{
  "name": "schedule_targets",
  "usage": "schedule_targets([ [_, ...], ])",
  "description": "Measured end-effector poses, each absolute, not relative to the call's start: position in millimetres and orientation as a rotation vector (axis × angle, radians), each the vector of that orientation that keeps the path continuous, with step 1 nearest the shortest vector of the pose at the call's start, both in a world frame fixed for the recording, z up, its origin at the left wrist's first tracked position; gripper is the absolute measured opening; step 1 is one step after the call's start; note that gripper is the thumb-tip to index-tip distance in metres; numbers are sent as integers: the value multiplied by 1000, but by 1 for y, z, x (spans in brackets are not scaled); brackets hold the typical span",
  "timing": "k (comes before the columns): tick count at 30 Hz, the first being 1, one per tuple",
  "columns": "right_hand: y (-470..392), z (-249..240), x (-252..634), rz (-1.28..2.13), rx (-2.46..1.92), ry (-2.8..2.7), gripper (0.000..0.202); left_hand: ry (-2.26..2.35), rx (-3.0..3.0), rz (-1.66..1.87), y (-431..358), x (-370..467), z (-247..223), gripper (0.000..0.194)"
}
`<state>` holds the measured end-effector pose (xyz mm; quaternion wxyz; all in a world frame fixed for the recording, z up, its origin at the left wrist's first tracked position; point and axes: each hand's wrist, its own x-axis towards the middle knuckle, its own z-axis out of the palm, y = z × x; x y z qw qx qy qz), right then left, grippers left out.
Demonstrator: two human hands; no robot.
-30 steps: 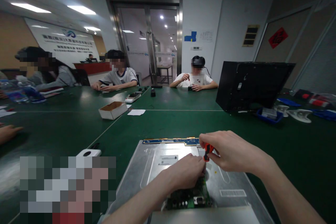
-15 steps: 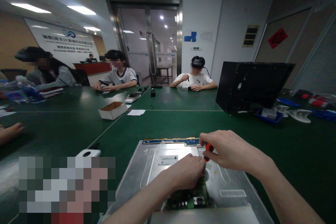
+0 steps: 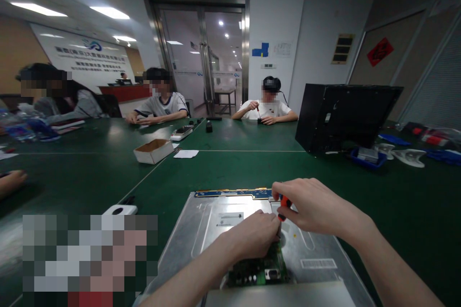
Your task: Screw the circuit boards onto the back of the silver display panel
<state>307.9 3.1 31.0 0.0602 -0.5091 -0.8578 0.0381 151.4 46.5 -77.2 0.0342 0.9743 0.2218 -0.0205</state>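
Green tabletop (image 3: 234, 168): runs across the view under everything listed below.
White device (image 3: 124, 209): near the panel's left side, partly covered by blurred blocks.
White box (image 3: 153, 153): open at the top, beyond the device.
Metal panel (image 3: 187, 235): lies flat in front of the person, under both hands.
Blue strip (image 3: 234, 194): along the panel's far edge, its right end reaching the right hand.
Left hand (image 3: 257, 232): above the green circuit board, fingers curled down; their undersides are hidden, so I cannot tell how closed the grip is or whether it has hold of anything.
Green circuit board (image 3: 259, 268): on the panel, partly covered by the left hand.
Screwdriver (image 3: 284, 207): orange and black handle tilted, lower end beside the left fingertips; its tip cannot be made out.
Right hand (image 3: 309, 204): grip closed around the screwdriver handle.
Black casing (image 3: 345, 117): stands beyond the right hand.
Blue tray (image 3: 372, 164): beside the casing, holding a grey block.
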Motion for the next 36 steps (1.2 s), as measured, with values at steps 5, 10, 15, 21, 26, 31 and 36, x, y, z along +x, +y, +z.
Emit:
schedule_targets([
  [5, 3, 31, 307, 125, -1567, -2593, 12, 678, 3013, -57, 46, 152, -77, 15],
  [10, 3, 31, 308, 143, -1573, -2596, 12, 677, 2997, -21, 47, 151, -80, 14],
  [15, 2, 29, 313, 208, -1491, -2593, 19, 668, 3015, -49, 46, 152, -78, 14],
  [21, 1, 30, 312, 169, -1516, -2589, 19, 662, 3020, -72, 45, 152, -76, 15],
  [26, 1, 31, 313, 176, -1519, -2584, 16, 701, 2992, -5, 48, 151, -80, 13],
  [31, 3, 29, 313, 168, -1507, -2604, 17, 672, 3008, -37, 47, 151, -78, 14],
  [36, 4, 28, 310, 154, -1512, -2603, 15, 686, 3000, -81, 45, 152, -75, 14],
])
